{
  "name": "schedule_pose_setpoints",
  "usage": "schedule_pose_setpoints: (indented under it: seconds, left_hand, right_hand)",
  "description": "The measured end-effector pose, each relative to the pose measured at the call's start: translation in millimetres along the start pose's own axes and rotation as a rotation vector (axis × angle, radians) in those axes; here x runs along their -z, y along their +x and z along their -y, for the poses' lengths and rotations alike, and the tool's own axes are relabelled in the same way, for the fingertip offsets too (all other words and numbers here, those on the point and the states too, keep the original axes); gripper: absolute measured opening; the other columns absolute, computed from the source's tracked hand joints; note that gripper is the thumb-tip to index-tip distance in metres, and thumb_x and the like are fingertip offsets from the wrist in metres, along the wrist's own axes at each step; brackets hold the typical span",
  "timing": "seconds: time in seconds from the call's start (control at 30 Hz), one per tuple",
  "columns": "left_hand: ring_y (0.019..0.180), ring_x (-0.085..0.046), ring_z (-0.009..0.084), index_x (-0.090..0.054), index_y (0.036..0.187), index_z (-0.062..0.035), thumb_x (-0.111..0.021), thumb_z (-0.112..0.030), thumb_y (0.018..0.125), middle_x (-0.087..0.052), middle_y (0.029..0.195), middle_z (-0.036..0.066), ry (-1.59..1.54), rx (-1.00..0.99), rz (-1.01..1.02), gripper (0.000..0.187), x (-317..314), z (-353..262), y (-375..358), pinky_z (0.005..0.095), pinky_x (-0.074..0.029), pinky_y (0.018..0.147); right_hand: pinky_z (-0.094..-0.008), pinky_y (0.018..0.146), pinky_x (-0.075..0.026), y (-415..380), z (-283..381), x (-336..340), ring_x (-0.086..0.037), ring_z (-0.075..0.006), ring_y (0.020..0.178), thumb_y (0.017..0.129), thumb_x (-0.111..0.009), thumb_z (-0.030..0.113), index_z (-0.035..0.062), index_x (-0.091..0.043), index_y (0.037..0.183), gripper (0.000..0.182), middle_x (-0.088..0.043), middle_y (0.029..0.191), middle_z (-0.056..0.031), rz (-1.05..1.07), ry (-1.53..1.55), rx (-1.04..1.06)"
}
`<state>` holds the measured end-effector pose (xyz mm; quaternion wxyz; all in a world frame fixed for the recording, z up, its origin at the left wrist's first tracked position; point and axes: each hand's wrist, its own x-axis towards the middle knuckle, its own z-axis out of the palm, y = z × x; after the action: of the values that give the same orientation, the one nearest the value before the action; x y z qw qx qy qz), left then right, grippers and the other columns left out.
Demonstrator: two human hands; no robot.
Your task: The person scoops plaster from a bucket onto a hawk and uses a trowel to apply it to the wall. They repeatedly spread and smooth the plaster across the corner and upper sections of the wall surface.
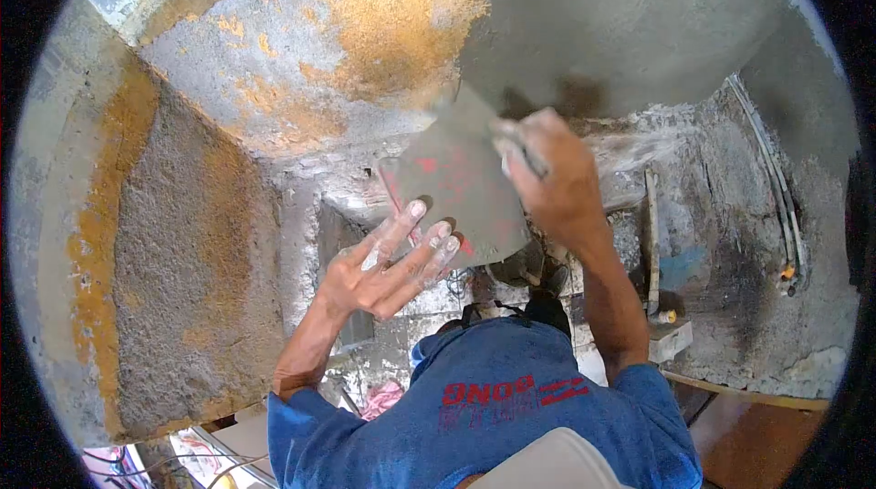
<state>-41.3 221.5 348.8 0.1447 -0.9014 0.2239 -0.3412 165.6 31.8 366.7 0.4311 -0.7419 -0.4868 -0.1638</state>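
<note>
My right hand (552, 174) is closed round the handle of a trowel (468, 115), whose flat grey blade overlaps the top of a board in this view. That board (456, 188) is thin, smeared with grey plaster, and shows pink-red patches and a pink left edge. At its lower left edge, my left hand (383, 265) grips it with whitened, plaster-stained fingers; the thumb is hidden. Beyond the trowel rises a wall, with smooth wet-looking grey plaster (630, 15) on the right and rough yellow, flaking coating (392, 15) on the left.
A rough, bare grey wall section (182, 261) stands to the left. Thin pipes (771, 179) run down the right wall, and another upright pipe (652, 243) is nearer. A ledge (630, 138) runs below the plaster. Pink cloth (381, 400) lies low on the left.
</note>
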Motion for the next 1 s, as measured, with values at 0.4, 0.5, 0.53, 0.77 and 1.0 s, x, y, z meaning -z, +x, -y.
schedule_pose_setpoints:
  seconds: [0.4, 0.5, 0.53, 0.77, 1.0]
  left_hand:
    - [0.125, -0.064, 0.0405, -0.055, 0.098, -0.0056, -0.074, -0.008, 0.084, -0.071, 0.125, 0.018, -0.001, 0.195, -0.167, 0.023, 27.5, 15.9, -10.9, 0.0389, -0.063, 0.083]
    - [0.124, -0.065, 0.0395, -0.058, 0.091, -0.0048, -0.073, -0.005, 0.083, -0.072, 0.123, 0.018, -0.114, 0.257, -0.199, 0.016, 32.7, 9.9, 8.9, 0.0371, -0.065, 0.08]
    - [0.124, -0.065, 0.0391, -0.059, 0.087, -0.0049, -0.072, -0.004, 0.083, -0.072, 0.122, 0.018, -0.229, 0.297, -0.212, 0.014, 33.9, 7.8, 15.3, 0.0363, -0.065, 0.078]
    - [0.124, -0.065, 0.0352, -0.068, 0.093, -0.0038, -0.072, -0.004, 0.085, -0.073, 0.122, 0.014, -0.21, 0.251, -0.178, 0.009, 13.0, -20.9, 52.2, 0.0365, -0.066, 0.076]
    - [0.102, -0.07, 0.015, -0.06, 0.133, -0.0103, -0.06, -0.014, 0.104, -0.07, 0.128, 0.012, -0.402, 0.659, -0.235, 0.029, -16.9, -73.4, 78.3, 0.0314, -0.059, 0.087]
  right_hand:
    - [-0.0393, 0.075, -0.054, -47.8, -20.5, 83.1, -0.068, -0.0293, 0.084, 0.072, -0.077, 0.003, 0.0083, -0.078, 0.112, 0.04, -0.072, 0.096, -0.0107, 0.224, 0.071, 0.284]
    - [-0.0395, 0.074, -0.053, -43.8, -26.8, 102.1, -0.069, -0.0293, 0.084, 0.072, -0.077, 0.004, 0.0101, -0.078, 0.113, 0.041, -0.072, 0.095, -0.0099, 0.336, 0.081, 0.378]
    - [-0.0395, 0.074, -0.053, -44.5, -28.5, 105.3, -0.069, -0.0293, 0.084, 0.072, -0.077, 0.004, 0.0101, -0.078, 0.113, 0.041, -0.072, 0.095, -0.0099, 0.333, 0.086, 0.383]
    - [-0.0393, 0.075, -0.054, -65.2, -48.8, 108.6, -0.068, -0.0298, 0.084, 0.072, -0.079, 0.006, 0.0097, -0.077, 0.111, 0.039, -0.071, 0.097, -0.0096, 0.241, 0.336, 0.343]
    - [-0.0339, 0.076, -0.055, -90.6, -86.2, 152.2, -0.069, -0.0233, 0.086, 0.076, -0.078, -0.003, -0.0007, -0.071, 0.113, 0.038, -0.072, 0.099, -0.0123, -0.064, 0.366, 0.154]
